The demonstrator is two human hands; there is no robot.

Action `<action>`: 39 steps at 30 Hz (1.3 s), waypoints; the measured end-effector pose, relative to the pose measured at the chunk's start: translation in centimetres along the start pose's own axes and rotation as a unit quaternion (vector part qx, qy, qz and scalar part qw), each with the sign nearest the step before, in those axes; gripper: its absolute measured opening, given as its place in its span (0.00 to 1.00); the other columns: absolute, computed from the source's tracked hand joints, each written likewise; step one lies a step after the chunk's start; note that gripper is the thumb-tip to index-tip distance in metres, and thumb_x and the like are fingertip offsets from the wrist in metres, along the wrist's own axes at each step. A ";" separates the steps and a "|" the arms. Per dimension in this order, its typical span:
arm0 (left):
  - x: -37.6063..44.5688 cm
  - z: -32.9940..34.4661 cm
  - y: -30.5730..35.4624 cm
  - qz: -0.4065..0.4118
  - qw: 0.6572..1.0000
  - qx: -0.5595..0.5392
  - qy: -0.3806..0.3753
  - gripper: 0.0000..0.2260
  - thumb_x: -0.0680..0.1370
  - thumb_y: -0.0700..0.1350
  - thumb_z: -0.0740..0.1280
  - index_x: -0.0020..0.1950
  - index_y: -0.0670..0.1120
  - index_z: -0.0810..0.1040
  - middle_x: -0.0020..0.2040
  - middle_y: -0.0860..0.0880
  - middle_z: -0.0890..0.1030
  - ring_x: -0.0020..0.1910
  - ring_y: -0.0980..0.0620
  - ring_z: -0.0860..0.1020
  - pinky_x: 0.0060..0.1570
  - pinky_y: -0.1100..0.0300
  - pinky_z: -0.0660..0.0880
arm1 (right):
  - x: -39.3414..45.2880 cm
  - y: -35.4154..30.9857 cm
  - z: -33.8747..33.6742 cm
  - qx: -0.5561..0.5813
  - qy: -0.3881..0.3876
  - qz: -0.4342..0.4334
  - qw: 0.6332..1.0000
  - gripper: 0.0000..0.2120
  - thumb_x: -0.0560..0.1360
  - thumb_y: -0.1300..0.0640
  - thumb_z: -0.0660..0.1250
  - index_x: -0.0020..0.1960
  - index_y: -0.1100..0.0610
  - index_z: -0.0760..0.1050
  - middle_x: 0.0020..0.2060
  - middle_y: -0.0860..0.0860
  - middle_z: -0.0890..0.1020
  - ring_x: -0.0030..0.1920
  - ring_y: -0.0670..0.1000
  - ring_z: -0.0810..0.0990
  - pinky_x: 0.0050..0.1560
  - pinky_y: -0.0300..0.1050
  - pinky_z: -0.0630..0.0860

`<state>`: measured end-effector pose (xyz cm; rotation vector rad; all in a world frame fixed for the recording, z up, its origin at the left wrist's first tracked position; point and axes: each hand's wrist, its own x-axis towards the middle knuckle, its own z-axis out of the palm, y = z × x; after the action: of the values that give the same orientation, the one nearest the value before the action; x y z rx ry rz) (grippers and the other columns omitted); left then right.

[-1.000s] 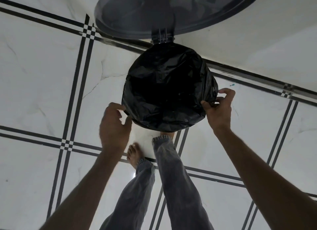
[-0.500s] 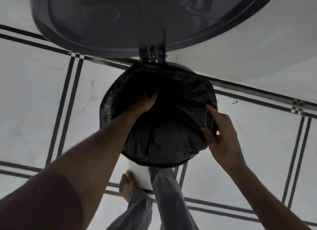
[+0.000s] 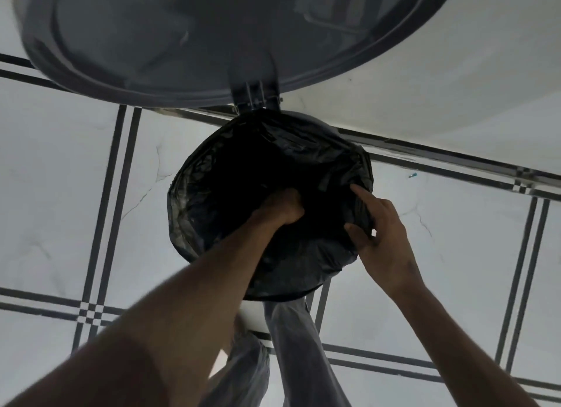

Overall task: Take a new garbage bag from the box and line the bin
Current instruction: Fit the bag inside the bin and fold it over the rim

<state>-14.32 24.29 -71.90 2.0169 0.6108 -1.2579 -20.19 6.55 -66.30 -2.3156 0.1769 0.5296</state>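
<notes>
Black garbage bag [image 3: 212,200] seated in the round pedal bin, mouth folded out over the bin rim [image 3: 303,296], film draped down the outside wall. Hinged lid [image 3: 188,42] raised above and behind the opening, presumably held up by the foot hidden below the trouser leg [image 3: 300,352], leaving both hands free. Left hand [image 3: 280,207] reaching down inside the bag, fingers lost in the dark hollow, so grip not determinable; judged to be pressing the film toward the bottom to drive out slack. Right hand [image 3: 385,239] at the near right rim, thumb and curled fingers pinching the folded edge, forefinger laid straight along the film; judged to be anchoring the cuff against that push. Hands near each other, not touching. Tiled floor [image 3: 60,194] all round. Box not in view.
</notes>
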 end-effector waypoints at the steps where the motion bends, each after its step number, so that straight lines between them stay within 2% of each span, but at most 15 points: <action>1: 0.2 -0.3 0.1 -0.009 0.999 0.005 -0.031 0.20 0.83 0.45 0.58 0.74 0.42 0.67 0.75 0.40 0.67 0.72 0.42 0.68 0.69 0.54 0.64 | 0.0 0.2 0.1 0.004 -0.002 -0.001 1.000 0.31 0.77 0.64 0.69 0.75 0.47 0.65 0.55 0.50 0.72 0.52 0.47 0.73 0.53 0.30 0.73; 4: 1.5 -0.4 0.4 -0.003 0.991 0.081 -0.103 0.23 0.84 0.47 0.56 0.77 0.40 0.60 0.78 0.40 0.61 0.76 0.42 0.60 0.73 0.56 0.58 | 0.2 1.3 0.5 0.018 0.013 -0.012 1.000 0.30 0.77 0.62 0.69 0.75 0.45 0.66 0.55 0.49 0.72 0.50 0.47 0.74 0.48 0.29 0.72; 7: 2.3 0.4 0.8 0.040 0.984 0.145 -0.098 0.25 0.83 0.53 0.55 0.78 0.43 0.59 0.79 0.42 0.59 0.76 0.43 0.61 0.69 0.59 0.60 | 0.1 1.8 0.6 0.045 0.004 -0.017 0.999 0.30 0.77 0.62 0.69 0.74 0.42 0.66 0.58 0.48 0.73 0.53 0.48 0.77 0.50 0.36 0.77; 10: 2.1 0.2 -0.3 0.057 0.983 0.152 -0.089 0.24 0.84 0.51 0.55 0.78 0.42 0.58 0.79 0.41 0.59 0.76 0.43 0.60 0.70 0.58 0.59 | -0.2 1.4 0.5 0.062 0.002 -0.013 0.998 0.30 0.76 0.63 0.70 0.72 0.40 0.67 0.58 0.48 0.74 0.53 0.49 0.78 0.53 0.45 0.79; 13: 1.4 -1.4 -0.9 0.091 0.981 0.167 -0.029 0.24 0.82 0.54 0.58 0.76 0.44 0.66 0.75 0.41 0.67 0.73 0.42 0.67 0.69 0.55 0.64 | -0.2 0.8 0.5 0.048 0.016 0.000 0.999 0.30 0.76 0.63 0.69 0.72 0.41 0.68 0.57 0.50 0.74 0.52 0.51 0.78 0.55 0.49 0.79; 16: -0.9 -3.9 -1.2 0.161 0.979 0.119 0.045 0.18 0.80 0.49 0.62 0.69 0.45 0.75 0.67 0.42 0.76 0.66 0.43 0.74 0.62 0.58 0.69 | -0.3 -0.3 0.4 0.018 0.009 0.020 1.000 0.29 0.76 0.64 0.68 0.72 0.44 0.68 0.56 0.51 0.74 0.52 0.49 0.75 0.54 0.39 0.75; 18: -2.8 -6.0 -0.9 0.211 0.967 0.069 0.126 0.16 0.80 0.47 0.63 0.67 0.44 0.74 0.65 0.42 0.78 0.64 0.43 0.75 0.59 0.61 0.67 | -0.4 -1.0 0.0 -0.003 -0.010 0.034 0.999 0.29 0.77 0.64 0.68 0.73 0.46 0.67 0.56 0.52 0.74 0.53 0.47 0.72 0.52 0.35 0.69; 21: -4.9 -9.0 -0.9 0.245 0.940 0.036 0.236 0.13 0.80 0.45 0.62 0.62 0.43 0.76 0.59 0.41 0.81 0.59 0.41 0.78 0.55 0.57 0.69 | -0.1 -1.7 -0.5 0.000 -0.037 0.051 0.998 0.28 0.76 0.65 0.67 0.73 0.46 0.67 0.57 0.54 0.73 0.55 0.48 0.72 0.52 0.35 0.69; 24: -6.5 -10.0 -1.3 0.276 0.920 0.067 0.270 0.13 0.79 0.44 0.61 0.60 0.42 0.78 0.55 0.40 0.83 0.56 0.40 0.80 0.56 0.54 0.72 | 0.1 -2.2 -0.5 0.006 -0.043 0.070 0.997 0.26 0.75 0.67 0.67 0.68 0.47 0.68 0.57 0.54 0.74 0.55 0.50 0.73 0.43 0.24 0.68; 28: -7.2 -11.1 -1.8 0.253 0.915 0.077 0.304 0.15 0.78 0.43 0.63 0.63 0.41 0.78 0.60 0.40 0.81 0.62 0.41 0.77 0.63 0.57 0.67 | 0.3 -2.5 -0.5 -0.022 -0.026 0.068 0.997 0.28 0.71 0.69 0.66 0.65 0.49 0.65 0.57 0.53 0.75 0.52 0.54 0.75 0.38 0.31 0.66; 31: -6.6 -11.6 -1.6 0.242 0.921 0.077 0.296 0.15 0.79 0.45 0.63 0.63 0.42 0.78 0.61 0.40 0.80 0.63 0.40 0.76 0.63 0.57 0.67 | 0.2 -3.1 -0.6 -0.052 0.006 0.057 0.997 0.29 0.70 0.68 0.65 0.67 0.50 0.64 0.56 0.54 0.74 0.50 0.54 0.75 0.36 0.34 0.66; 33: -6.3 -11.6 -1.0 0.236 0.926 0.085 0.284 0.15 0.79 0.47 0.63 0.63 0.43 0.77 0.61 0.40 0.80 0.62 0.39 0.76 0.60 0.56 0.68 | 0.1 -3.8 -0.5 -0.104 0.075 0.041 0.991 0.23 0.71 0.63 0.66 0.65 0.53 0.70 0.59 0.56 0.72 0.52 0.57 0.75 0.42 0.37 0.70; 35: -5.9 -11.7 -0.5 0.238 0.926 0.092 0.279 0.15 0.79 0.48 0.63 0.62 0.43 0.78 0.60 0.39 0.80 0.61 0.39 0.76 0.58 0.55 0.70 | 0.5 -4.4 -0.4 -0.148 0.129 0.017 0.980 0.18 0.71 0.59 0.68 0.60 0.55 0.75 0.64 0.57 0.71 0.59 0.60 0.73 0.55 0.47 0.72; 37: -5.5 -11.8 -0.4 0.236 0.924 0.090 0.289 0.14 0.79 0.46 0.63 0.61 0.43 0.78 0.59 0.39 0.81 0.60 0.38 0.77 0.58 0.54 0.70 | 1.7 -5.2 -0.3 -0.154 0.129 -0.015 0.980 0.16 0.70 0.59 0.69 0.58 0.55 0.76 0.68 0.58 0.70 0.65 0.61 0.71 0.63 0.54 0.69; 39: -5.3 -11.7 -0.6 0.232 0.924 0.092 0.291 0.14 0.78 0.46 0.63 0.61 0.43 0.78 0.59 0.39 0.81 0.60 0.38 0.77 0.59 0.54 0.70 | 3.5 -6.5 0.1 -0.159 0.104 -0.082 0.978 0.16 0.70 0.59 0.69 0.58 0.55 0.77 0.67 0.58 0.72 0.66 0.61 0.71 0.65 0.55 0.69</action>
<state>-10.07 33.27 -63.68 2.5171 0.2424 -0.4386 -15.25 11.33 -63.67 -2.6679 -0.0005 0.2438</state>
